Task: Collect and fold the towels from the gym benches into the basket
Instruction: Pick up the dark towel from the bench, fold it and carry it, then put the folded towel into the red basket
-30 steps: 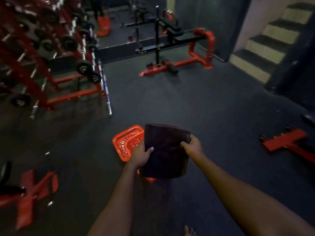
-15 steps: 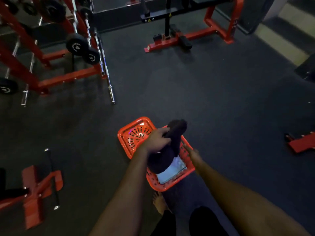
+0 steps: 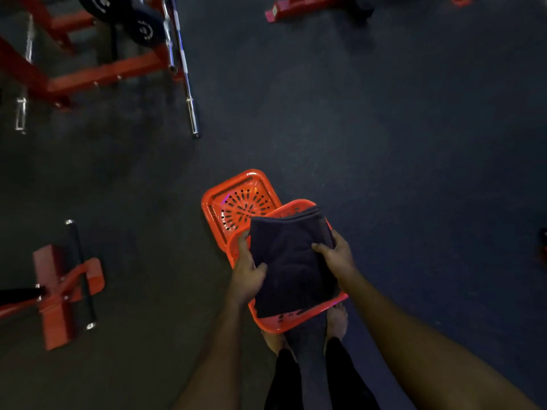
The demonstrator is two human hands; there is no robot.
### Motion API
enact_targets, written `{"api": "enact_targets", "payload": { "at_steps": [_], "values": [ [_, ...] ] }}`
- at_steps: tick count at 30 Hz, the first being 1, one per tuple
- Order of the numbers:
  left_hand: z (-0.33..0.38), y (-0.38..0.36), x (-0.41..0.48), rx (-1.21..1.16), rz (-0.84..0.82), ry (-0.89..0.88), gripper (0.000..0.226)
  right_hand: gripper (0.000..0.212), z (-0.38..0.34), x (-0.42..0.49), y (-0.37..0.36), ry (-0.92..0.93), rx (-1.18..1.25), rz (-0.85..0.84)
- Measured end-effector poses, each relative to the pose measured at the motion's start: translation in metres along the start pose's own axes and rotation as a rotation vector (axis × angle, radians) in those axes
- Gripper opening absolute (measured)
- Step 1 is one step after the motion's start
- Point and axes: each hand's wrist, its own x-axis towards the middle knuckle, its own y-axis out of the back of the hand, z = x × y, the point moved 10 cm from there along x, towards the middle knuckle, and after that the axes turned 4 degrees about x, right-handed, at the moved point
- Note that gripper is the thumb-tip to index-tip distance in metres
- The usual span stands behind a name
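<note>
A folded dark towel [image 3: 291,261] lies flat over a red plastic basket [image 3: 275,325] on the floor just ahead of my bare feet. My left hand [image 3: 247,275] grips the towel's left edge, and my right hand [image 3: 336,254] grips its right edge. The towel hides most of the basket's inside. A second red perforated basket or lid [image 3: 239,202] sits beside it, at its far left.
A red weight rack [image 3: 88,75] with plates and a leaning barbell [image 3: 185,72] stands at the upper left. A red bench foot [image 3: 63,288] is on the left, another red frame [image 3: 299,8] at the top. Dark rubber floor [image 3: 399,143] surrounds the basket.
I have bent down closer to the basket. The towel, bunched in my left hand half a second ago, is now flat in both hands, low over the basket.
</note>
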Motion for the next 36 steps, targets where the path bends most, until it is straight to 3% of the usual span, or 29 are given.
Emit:
{"api": "enact_targets", "payload": {
  "at_steps": [4, 6, 8, 15, 22, 24, 28, 36],
  "values": [
    [-0.065, -0.020, 0.018, 0.111, 0.116, 0.221, 0.078, 0.046, 0.019, 0.025, 0.001, -0.042, -0.277, -0.028],
    [-0.095, -0.024, 0.020, 0.213, 0.103, 0.392, 0.068, 0.057, 0.033, 0.035, 0.013, -0.148, -0.524, 0.051],
    [-0.106, -0.023, 0.015, 0.265, 0.069, 0.489, 0.053, 0.052, 0.032, 0.039, 0.018, -0.214, -0.635, 0.099],
    [-0.072, 0.010, 0.010, 0.301, 0.009, 0.389, 0.041, 0.024, -0.018, 0.034, -0.038, -0.065, -0.606, -0.078],
    [-0.054, 0.106, 0.038, 0.216, 0.124, 0.252, 0.030, 0.004, -0.060, 0.038, -0.152, 0.001, -0.536, -0.200],
    [-0.062, 0.133, 0.056, 0.193, 0.127, 0.234, 0.028, 0.007, -0.069, 0.040, -0.194, 0.012, -0.503, -0.228],
    [-0.113, 0.182, 0.121, 0.233, 0.104, 0.221, 0.029, 0.008, -0.047, 0.074, -0.295, -0.003, -0.485, -0.265],
    [-0.287, 0.219, 0.308, 0.362, -0.054, 0.212, 0.031, 0.016, 0.088, 0.220, -0.454, -0.109, -0.563, -0.122]
  ]
}}
